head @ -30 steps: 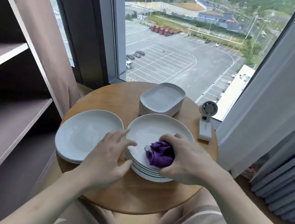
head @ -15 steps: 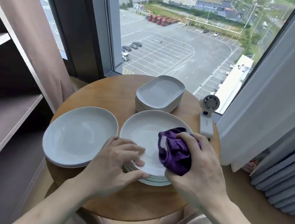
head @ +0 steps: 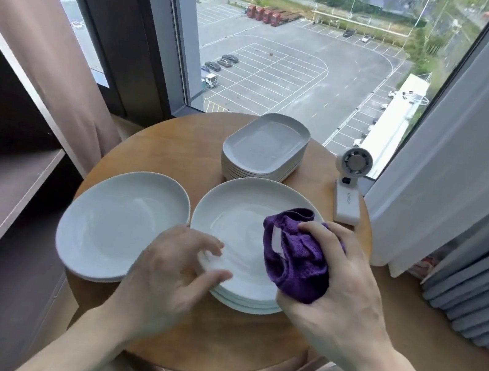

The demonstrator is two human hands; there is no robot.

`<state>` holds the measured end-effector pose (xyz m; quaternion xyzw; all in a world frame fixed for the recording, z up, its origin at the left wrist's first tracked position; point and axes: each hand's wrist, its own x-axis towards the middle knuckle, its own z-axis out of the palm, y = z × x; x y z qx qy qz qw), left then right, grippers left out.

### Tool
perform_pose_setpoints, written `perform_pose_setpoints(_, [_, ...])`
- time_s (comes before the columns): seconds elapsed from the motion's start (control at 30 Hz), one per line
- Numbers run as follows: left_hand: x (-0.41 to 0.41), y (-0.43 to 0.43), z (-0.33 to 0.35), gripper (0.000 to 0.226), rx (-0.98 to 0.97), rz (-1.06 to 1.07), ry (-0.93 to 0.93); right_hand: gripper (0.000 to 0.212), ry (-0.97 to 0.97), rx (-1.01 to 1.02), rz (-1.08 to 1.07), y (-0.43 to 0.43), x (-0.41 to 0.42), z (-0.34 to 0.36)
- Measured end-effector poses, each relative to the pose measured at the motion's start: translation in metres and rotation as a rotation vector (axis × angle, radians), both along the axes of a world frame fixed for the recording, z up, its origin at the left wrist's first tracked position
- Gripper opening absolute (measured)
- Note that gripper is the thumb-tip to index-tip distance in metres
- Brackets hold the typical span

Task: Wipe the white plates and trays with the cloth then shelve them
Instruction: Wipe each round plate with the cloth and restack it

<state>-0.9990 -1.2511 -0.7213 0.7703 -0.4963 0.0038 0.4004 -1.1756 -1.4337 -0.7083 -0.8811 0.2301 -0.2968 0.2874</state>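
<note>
1. On round wooden table: stack of round plates at centre, oval plates to its left, long axis left-near to right-far.
2. Tray stack behind, long axis angled toward window.
3. Right hand clenched around purple cloth, over plate's right side.
4. Left hand loosely spread, fingertips at near-left rim.

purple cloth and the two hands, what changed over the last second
The right hand carried the purple cloth from the near side of the top plate to its right side, lifting it partly off. The left hand stayed at the near rim, fingers loosening. The oval plates, tray stack and small fan kept their places on the table.
</note>
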Motion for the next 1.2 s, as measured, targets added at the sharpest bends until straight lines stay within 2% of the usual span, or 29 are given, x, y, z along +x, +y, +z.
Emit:
perform_pose_setpoints(0.1, [-0.009, -0.003, -0.011, 0.04, 0.1, -0.092, -0.158, 0.077, 0.004, -0.008, 0.007, 0.0, 0.0, 0.001])
perform_pose_setpoints(0.17, [-0.011, -0.005, -0.016, 0.037, 0.098, -0.098, -0.204, 0.078, 0.002, -0.003, 0.013, 0.0, 0.0, 0.001])
perform_pose_setpoints(0.73, [-0.015, -0.01, -0.013, 0.033, 0.068, -0.067, -0.177, 0.074, -0.099, 0.02, 0.035, -0.003, 0.001, -0.001])
perform_pose_setpoints(0.97, [-0.016, -0.01, -0.015, 0.039, -0.035, -0.058, -0.131, 0.072, -0.208, 0.086, 0.007, -0.005, 0.003, 0.001])
perform_pose_setpoints(1.2, [-0.014, -0.011, -0.01, 0.033, -0.105, -0.053, -0.105, 0.069, -0.311, 0.171, -0.059, -0.014, 0.003, -0.004])
